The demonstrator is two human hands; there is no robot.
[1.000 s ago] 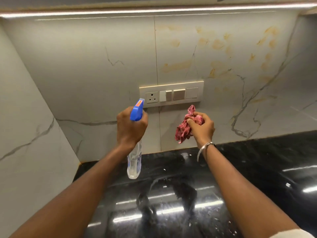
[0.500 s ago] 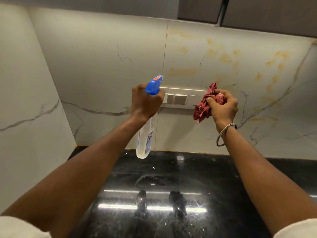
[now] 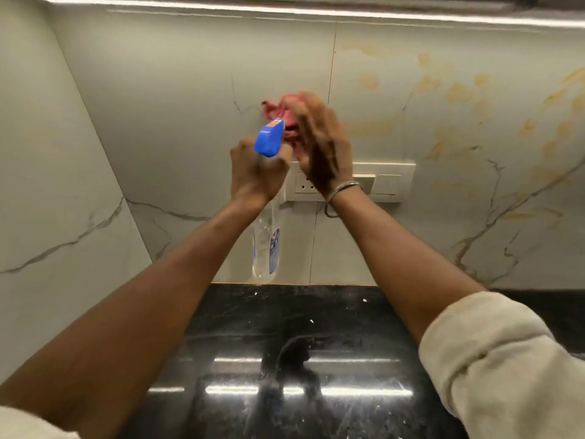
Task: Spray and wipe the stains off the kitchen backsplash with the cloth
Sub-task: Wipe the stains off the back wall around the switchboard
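My left hand (image 3: 257, 174) grips the neck of a clear spray bottle (image 3: 266, 248) whose blue trigger head (image 3: 269, 139) points up at the wall. Just above and right of it, my right hand (image 3: 321, 144) is blurred and holds a bunched red cloth (image 3: 281, 117) close to the nozzle, in front of the white marble backsplash (image 3: 190, 90). Its thumb is hidden, and I cannot tell whether the cloth touches the wall. Orange-yellow stains (image 3: 456, 90) are spread over the right tile, away from both hands.
A cream switch and socket panel (image 3: 391, 182) sits on the backsplash behind my right wrist. A glossy black countertop (image 3: 316, 343) runs below. A marble side wall (image 3: 47, 185) closes the left, and a light strip (image 3: 316, 11) runs under the cabinet above.
My right hand has swung left and up with the cloth, from the right end of the switch panel to just above the bottle's nozzle. My left hand keeps its grip on the bottle.
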